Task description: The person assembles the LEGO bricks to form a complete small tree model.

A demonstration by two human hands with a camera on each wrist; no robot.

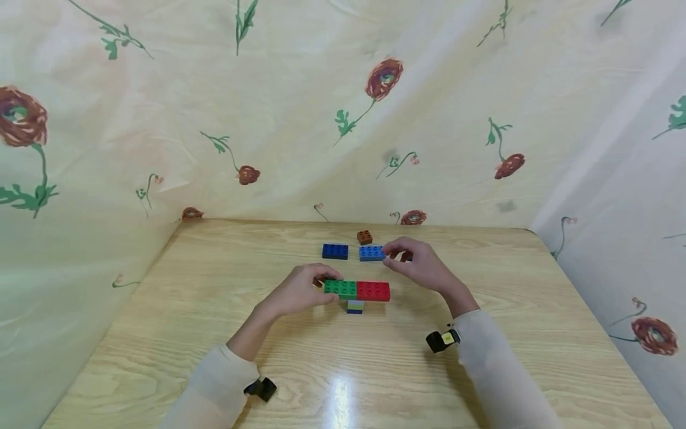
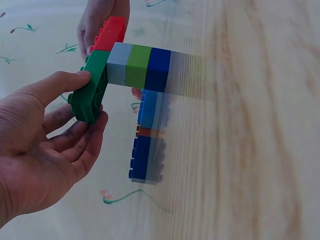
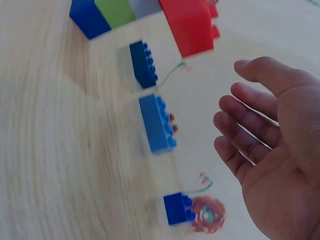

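Observation:
My left hand (image 1: 300, 290) pinches a green brick (image 1: 340, 290) between thumb and fingers. That brick lies end to end with a red brick (image 1: 373, 291). Both top a short column, where a pale grey-blue brick (image 2: 119, 63), a lime brick (image 2: 137, 66) and a dark blue brick (image 2: 158, 69) are stacked down to the table. My right hand (image 1: 419, 266) is raised over the table, fingers bent loosely, with nothing in its grasp in the right wrist view. In the head view its fingertips overlap the right end of a light blue brick (image 1: 371, 254); the right wrist view shows them apart.
A long dark blue brick (image 1: 334, 251) lies left of the light blue one, and a brown-orange brick (image 1: 364, 237) sits behind them. A small blue brick (image 3: 178, 209) stands farther right, mostly covered by my right hand in the head view. Flowered cloth (image 1: 300, 119) borders the wooden table (image 1: 407, 381).

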